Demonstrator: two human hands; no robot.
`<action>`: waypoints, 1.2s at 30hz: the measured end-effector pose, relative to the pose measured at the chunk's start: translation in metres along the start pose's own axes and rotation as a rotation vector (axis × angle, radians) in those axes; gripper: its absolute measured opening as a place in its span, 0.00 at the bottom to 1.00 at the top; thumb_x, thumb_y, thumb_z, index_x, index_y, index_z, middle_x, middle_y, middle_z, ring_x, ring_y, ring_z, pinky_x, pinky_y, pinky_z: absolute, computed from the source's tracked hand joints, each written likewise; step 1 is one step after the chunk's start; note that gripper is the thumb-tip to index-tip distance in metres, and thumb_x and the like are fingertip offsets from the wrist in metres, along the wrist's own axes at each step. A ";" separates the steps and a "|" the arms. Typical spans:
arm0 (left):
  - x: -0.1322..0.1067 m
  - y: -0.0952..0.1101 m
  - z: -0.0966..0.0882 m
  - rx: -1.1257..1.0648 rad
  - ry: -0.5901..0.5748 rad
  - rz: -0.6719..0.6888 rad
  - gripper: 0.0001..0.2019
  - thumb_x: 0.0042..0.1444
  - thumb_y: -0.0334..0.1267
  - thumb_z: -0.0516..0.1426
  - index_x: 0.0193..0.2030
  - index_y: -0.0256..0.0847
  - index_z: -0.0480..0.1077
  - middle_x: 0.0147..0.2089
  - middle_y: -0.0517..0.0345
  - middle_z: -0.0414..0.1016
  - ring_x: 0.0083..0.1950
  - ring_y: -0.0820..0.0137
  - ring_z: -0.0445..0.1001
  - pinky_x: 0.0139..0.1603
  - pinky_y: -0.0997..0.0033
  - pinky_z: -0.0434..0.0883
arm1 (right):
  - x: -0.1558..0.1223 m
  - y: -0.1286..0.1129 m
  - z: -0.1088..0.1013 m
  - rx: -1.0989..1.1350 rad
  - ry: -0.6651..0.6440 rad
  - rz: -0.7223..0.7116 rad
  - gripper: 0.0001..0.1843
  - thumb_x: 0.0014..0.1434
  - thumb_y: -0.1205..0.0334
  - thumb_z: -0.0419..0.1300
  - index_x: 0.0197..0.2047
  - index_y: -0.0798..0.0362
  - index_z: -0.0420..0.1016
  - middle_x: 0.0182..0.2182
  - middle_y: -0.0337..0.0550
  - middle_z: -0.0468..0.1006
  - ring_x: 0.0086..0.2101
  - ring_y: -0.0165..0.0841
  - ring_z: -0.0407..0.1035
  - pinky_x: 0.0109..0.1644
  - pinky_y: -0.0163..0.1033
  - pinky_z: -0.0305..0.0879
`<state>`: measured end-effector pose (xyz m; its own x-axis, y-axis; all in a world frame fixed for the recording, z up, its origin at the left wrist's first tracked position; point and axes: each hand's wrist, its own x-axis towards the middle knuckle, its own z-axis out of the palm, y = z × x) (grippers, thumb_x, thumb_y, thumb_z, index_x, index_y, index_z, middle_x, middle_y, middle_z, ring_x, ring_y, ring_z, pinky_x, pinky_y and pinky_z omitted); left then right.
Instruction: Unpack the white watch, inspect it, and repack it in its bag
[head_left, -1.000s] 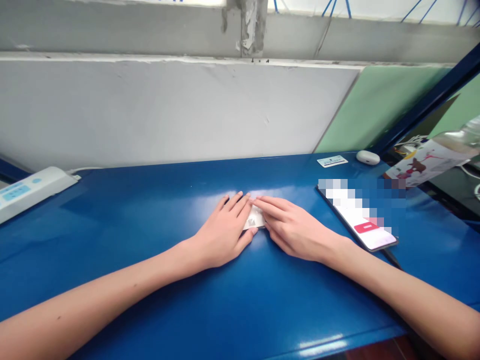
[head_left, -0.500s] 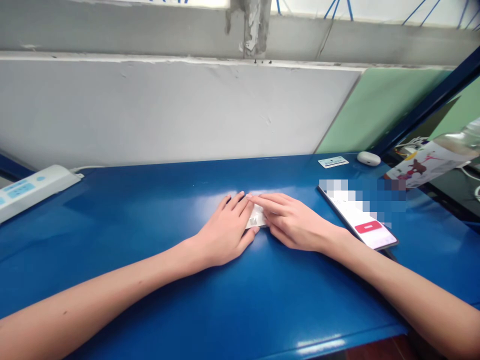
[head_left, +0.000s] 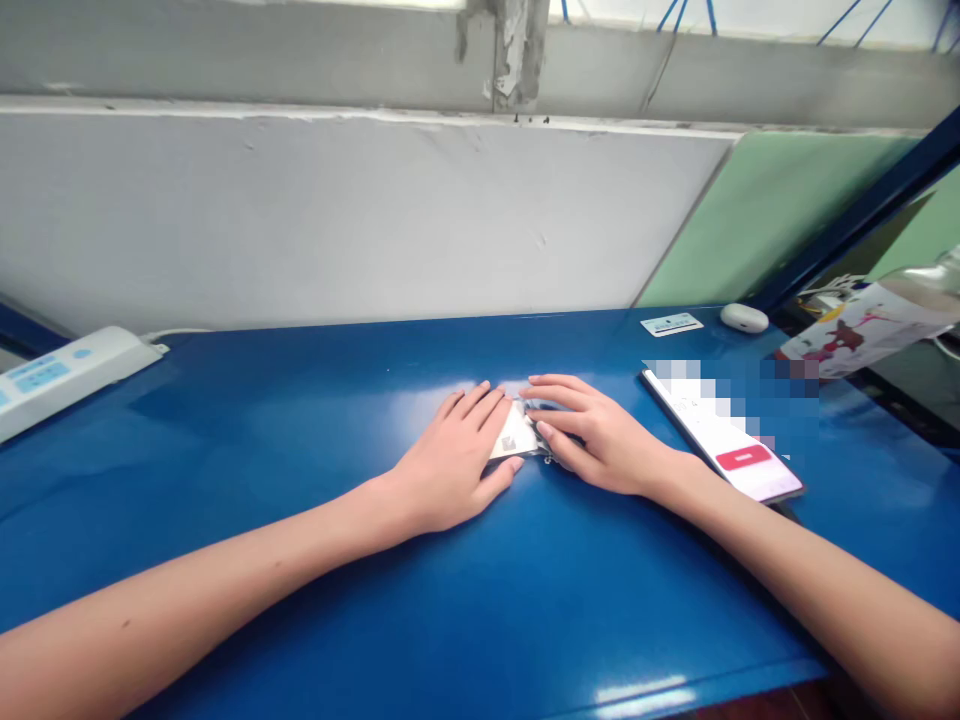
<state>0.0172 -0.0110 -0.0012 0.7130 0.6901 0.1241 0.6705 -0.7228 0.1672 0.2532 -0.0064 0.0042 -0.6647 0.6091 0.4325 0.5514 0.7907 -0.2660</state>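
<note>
A small flat white packet (head_left: pixel 511 436) with a dark printed square and a clear, shiny edge lies on the blue tabletop (head_left: pixel 420 620). My left hand (head_left: pixel 456 462) rests flat over its left part, fingers stretched out, hiding much of it. At the packet's right edge is my right hand (head_left: pixel 600 435), its fingers apart and curved, with fingertips at the clear wrapping. Whether those fingertips pinch the wrapping cannot be made out.
To the right lies a phone (head_left: pixel 720 430) with a lit screen, partly blurred out. Behind it are a small card (head_left: pixel 671 324) and a white earbud case (head_left: pixel 744 318). A leaning bottle (head_left: pixel 874 322) is at far right, a white power strip (head_left: pixel 71 375) at far left.
My right hand's fingers have spread and drawn back slightly from my left hand, showing more of the packet and its clear edge. My left hand stays in place.
</note>
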 end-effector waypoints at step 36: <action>-0.005 -0.002 -0.005 -0.255 0.134 -0.094 0.44 0.62 0.50 0.57 0.75 0.37 0.35 0.75 0.35 0.48 0.74 0.47 0.51 0.69 0.42 0.60 | 0.001 0.007 -0.023 0.762 0.488 0.636 0.07 0.59 0.56 0.67 0.37 0.50 0.82 0.32 0.40 0.82 0.31 0.30 0.74 0.36 0.36 0.72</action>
<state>0.0115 -0.0132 0.0024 0.6056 0.7644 0.2211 0.6470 -0.6347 0.4226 0.2679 -0.0013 0.0231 -0.0079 0.9608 0.2770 0.1556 0.2749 -0.9488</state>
